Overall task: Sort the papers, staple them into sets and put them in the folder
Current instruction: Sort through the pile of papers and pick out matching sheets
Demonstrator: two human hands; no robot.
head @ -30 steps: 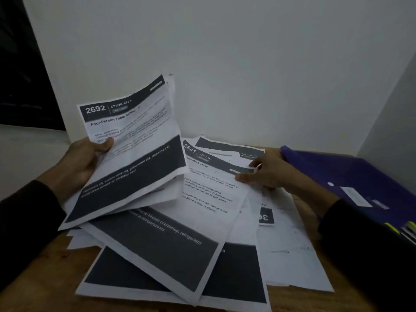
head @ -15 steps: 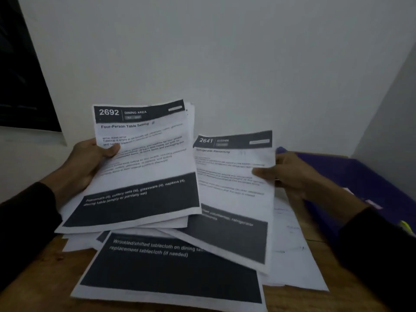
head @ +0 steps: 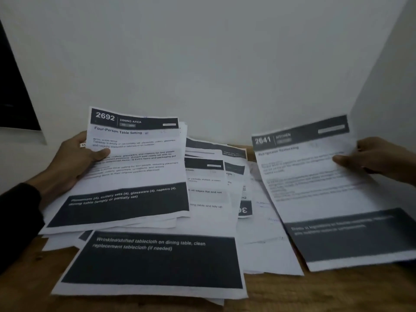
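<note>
L hand (head: 74,163) grips a small stack of sheets (head: 132,167) at its left edge, thumb curled over the front, other fingers behind. Top page reads "2692 / DINING AREA / Four-Person Table Setting", dark band across its lower part. Stack is tilted up off the counter (head: 315,291), lower edge resting on the loose pile (head: 209,199).

R hand (head: 378,161) pinches a single sheet (head: 319,194) at its right edge, thumb on front; sheet headed "2641 / KITCHEN", raised and slanted, motion-blurred, well apart from the L-hand stack. Body text not legible.

Between the two: pile of printed pages spread on the wooden counter, overlapping at odd angles. Nearest one (head: 155,262) lies flat at front, dark block w/ "Wrinkled/shifted tablecloth on dining table, clean replacement tablecloth (if needed)". One sheet further back shows "3" upside down, rest hidden.

Dark sleeve (head: 18,221) on L arm. White wall (head: 213,64) behind counter, second wall at right forming a corner.
</note>
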